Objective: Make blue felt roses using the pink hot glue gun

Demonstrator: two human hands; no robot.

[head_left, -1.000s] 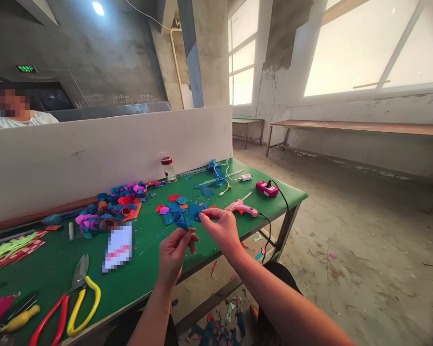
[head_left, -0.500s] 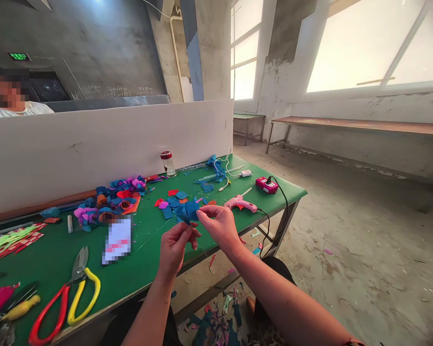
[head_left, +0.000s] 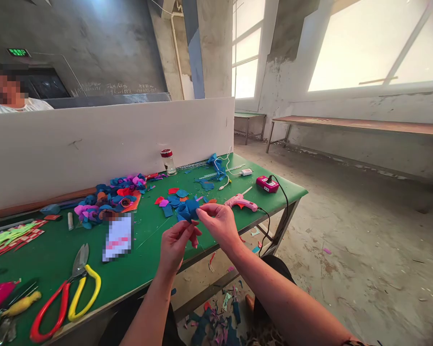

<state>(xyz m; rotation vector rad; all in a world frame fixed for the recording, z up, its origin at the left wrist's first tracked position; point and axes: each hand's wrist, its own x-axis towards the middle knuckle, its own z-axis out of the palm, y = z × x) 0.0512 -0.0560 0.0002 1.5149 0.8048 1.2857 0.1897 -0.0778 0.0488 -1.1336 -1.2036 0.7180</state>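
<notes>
A blue fabric or paper flower [head_left: 186,210] is held between my hands over the green table's front edge. My left hand [head_left: 176,240] pinches it from below at its base, fingers closed. With thumb and fingertips, my right hand [head_left: 218,221] grips a petal on its right side. Behind the flower lie loose petal pieces [head_left: 168,210] in blue, red and purple. A pink glue gun [head_left: 242,202] rests on the table just beyond my right hand. Finished-looking flowers [head_left: 110,202] in blue, purple and brown are heaped to the left.
Red-and-yellow-handled shears [head_left: 74,288] lie at the front left, near a blurred white card [head_left: 117,238]. A lidded glass jar [head_left: 168,162] stands by the white partition [head_left: 111,139]. A pink power socket [head_left: 267,184] with a black cord sits at the right. Another person [head_left: 14,96] is beyond the partition.
My hands keep their hold on the blue flower. Its right petal seems to have shifted slightly, showing the curled middle more. The view has moved a little.
</notes>
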